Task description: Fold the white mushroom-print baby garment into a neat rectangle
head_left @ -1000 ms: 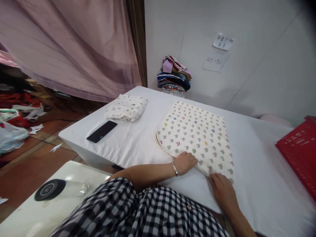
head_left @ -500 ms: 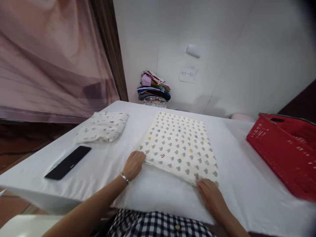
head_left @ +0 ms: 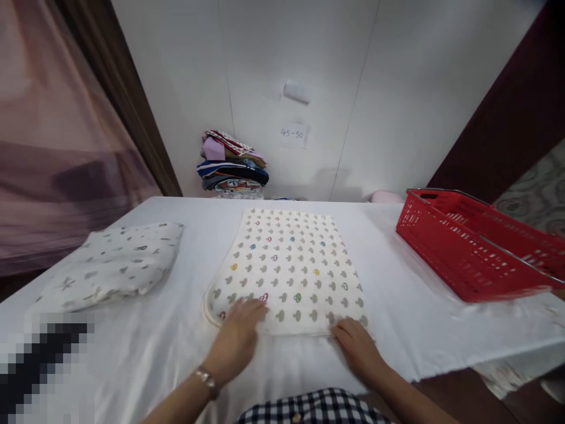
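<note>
A cream cloth [head_left: 291, 265] printed with grey and a few coloured mushrooms lies folded in a flat rectangle before me. My left hand [head_left: 238, 335], with a bracelet at the wrist, rests over its near left part. The fingers there are stretched out and somewhat blurred. At the near right corner, the fingers of my right hand [head_left: 357, 347] are closed on the cloth's edge. Farther left lies another folded white cloth [head_left: 128, 262] with a small scattered print.
A white-covered table [head_left: 388, 335] carries the cloths. On the right stands a red plastic basket [head_left: 459, 259] with metal handles. Stacked folded fabrics [head_left: 233, 171] sit beyond the far edge by the wall. A dark object at the lower left is pixelated.
My left hand has let go of the cloth's near left corner and moved onto its top. The cloth now lies squarer to me. The view has swung right, showing more of the basket.
</note>
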`<state>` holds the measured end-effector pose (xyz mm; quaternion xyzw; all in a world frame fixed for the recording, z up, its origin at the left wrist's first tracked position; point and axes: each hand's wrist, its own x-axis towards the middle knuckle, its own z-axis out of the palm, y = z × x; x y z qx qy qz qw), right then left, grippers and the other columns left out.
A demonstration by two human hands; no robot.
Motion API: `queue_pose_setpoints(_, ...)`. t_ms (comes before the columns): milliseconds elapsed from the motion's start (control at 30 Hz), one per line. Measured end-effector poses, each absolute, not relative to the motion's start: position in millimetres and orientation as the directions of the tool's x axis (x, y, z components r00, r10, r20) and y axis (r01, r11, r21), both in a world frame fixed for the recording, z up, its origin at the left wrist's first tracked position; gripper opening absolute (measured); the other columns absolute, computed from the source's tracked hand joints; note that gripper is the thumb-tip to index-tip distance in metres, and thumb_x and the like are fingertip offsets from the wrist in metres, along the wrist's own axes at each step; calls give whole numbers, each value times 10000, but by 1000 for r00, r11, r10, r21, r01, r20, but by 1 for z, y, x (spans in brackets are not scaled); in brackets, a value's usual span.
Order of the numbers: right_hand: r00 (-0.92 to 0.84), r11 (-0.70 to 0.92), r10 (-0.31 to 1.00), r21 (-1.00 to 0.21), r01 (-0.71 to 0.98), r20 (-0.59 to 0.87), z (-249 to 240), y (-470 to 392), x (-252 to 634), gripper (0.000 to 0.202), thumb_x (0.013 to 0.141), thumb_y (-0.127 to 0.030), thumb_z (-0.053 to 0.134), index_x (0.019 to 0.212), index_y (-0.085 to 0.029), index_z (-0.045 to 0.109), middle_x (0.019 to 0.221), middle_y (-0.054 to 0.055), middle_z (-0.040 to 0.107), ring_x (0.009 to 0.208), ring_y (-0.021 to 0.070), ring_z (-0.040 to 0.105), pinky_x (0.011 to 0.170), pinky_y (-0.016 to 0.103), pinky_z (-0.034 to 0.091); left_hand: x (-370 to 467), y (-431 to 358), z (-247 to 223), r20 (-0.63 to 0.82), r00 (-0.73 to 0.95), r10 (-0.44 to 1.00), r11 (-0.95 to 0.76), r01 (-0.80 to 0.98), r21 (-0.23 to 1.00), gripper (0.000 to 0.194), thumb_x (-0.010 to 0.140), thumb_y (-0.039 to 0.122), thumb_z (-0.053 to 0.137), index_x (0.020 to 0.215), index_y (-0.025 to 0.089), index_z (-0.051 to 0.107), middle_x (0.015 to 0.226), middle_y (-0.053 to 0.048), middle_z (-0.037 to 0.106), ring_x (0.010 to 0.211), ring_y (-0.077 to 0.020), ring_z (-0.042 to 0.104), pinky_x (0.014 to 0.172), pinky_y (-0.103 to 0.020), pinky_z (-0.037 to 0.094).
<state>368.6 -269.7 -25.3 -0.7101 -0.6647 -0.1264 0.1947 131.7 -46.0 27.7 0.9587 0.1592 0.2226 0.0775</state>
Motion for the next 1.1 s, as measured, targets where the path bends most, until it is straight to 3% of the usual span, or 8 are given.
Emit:
queue_pose_setpoints(100,107,-35,906,-180,983,410,-20,-269,370,242,882,-92,375,978,-189,574,883,59,591,809,177,513,710,312,425,188,-90,30,299,946,128,-942,21,336,354,774,105,494,1110,207,543,1138,-40,603,1063,-181,523,935,-368,425)
queue_pose_setpoints(200,175,-85,935,-283,955,309,-16,-270,371,199,894,-127,387,924,-190,573,864,48,581,792,164,514,698,295,431,235,-122,17,201,979,-11,-953,-71,296,254,794,267,589,1030,182,544,1039,-51,613,961,-209,543,827,-366,454)
queue_pose_setpoints(400,243,-159,939,-319,934,244,-13,-271,371,196,881,-150,411,881,-192,603,861,56,606,793,173,545,700,302,451,265,-131,-7,192,978,-80,-980,-113,165,151,878,152,415,967,150,537,930,-64,603,868,-211,546,722,-356,448)
queue_pose_setpoints(500,217,-141,968,-440,887,126,1,-266,382,185,864,-161,453,877,-218,629,834,27,630,788,157,575,686,273,466,268,-125,-8,155,980,-125,-975,-150,166,143,864,153,428,934,144,552,902,-63,616,852,-214,560,688,-341,451)
queue_pose_setpoints(667,72,18,989,-584,811,130,23,-233,429,401,814,-300,582,1212,-254,557,1273,83,541,1145,206,515,903,365,455,282,-109,4,-21,994,-103,-950,-92,297,160,767,278,571,877,162,588,867,-53,657,796,-204,605,671,-312,468)
queue_pose_setpoints(767,-26,104,991,-636,764,131,23,-198,467,469,893,-397,453,1346,-282,426,1417,66,401,1290,202,379,1005,414,381,287,-103,4,-74,991,-109,-928,-74,365,141,712,312,615,804,206,599,841,-26,666,790,-202,618,669,-310,480)
queue_pose_setpoints(967,327,-305,945,-319,898,19,-3,-93,547,566,918,-494,342,1386,-177,380,1471,124,291,1373,287,195,1085,525,167,290,-101,-28,-35,985,-170,-898,-140,418,182,677,397,644,778,260,579,823,-21,660,764,-209,630,586,-331,483)
queue_pose_setpoints(1100,445,-443,895,-176,879,-32,-16,-43,578,587,930,-516,241,1415,-194,314,1502,86,225,1385,254,161,1094,509,124,300,-100,-67,-167,956,-241,-858,-130,497,148,808,361,557,739,233,584,832,-67,647,781,-232,641,478,-321,449)
